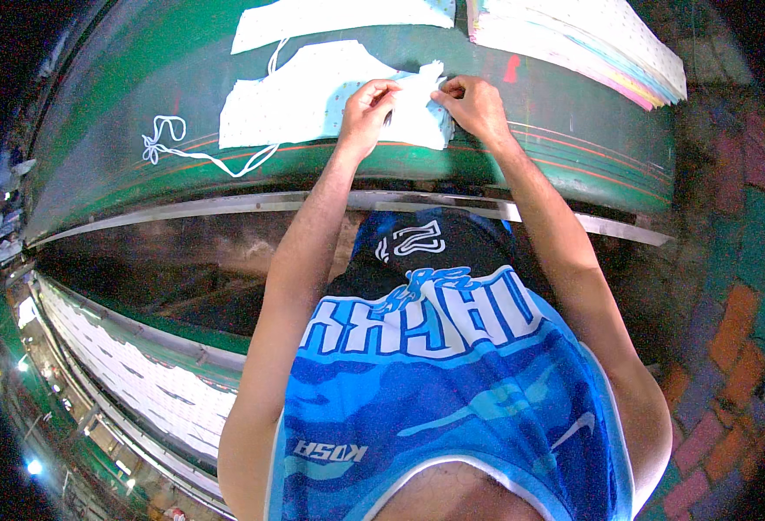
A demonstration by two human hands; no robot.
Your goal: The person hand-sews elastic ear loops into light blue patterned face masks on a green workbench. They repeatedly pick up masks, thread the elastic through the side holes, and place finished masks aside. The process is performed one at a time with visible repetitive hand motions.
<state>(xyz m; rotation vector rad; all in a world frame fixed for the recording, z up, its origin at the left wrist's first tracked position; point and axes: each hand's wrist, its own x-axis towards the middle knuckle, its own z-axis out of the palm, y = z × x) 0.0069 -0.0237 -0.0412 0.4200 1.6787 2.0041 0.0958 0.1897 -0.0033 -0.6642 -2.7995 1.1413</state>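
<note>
A white cut fabric piece with small dots (295,104) lies on a green table top (139,69). My left hand (367,111) pinches its right part with closed fingers. My right hand (476,104) grips the same piece's upper right edge, close beside the left hand. Between the two hands the cloth (417,108) is folded and bunched up.
A white cord (193,154) with a loop trails to the left of the piece. Another white cut piece (339,17) lies at the far edge. A stack of dotted fabric layers with coloured edges (591,48) sits at the far right. A metal rail (226,207) runs under the table's near edge.
</note>
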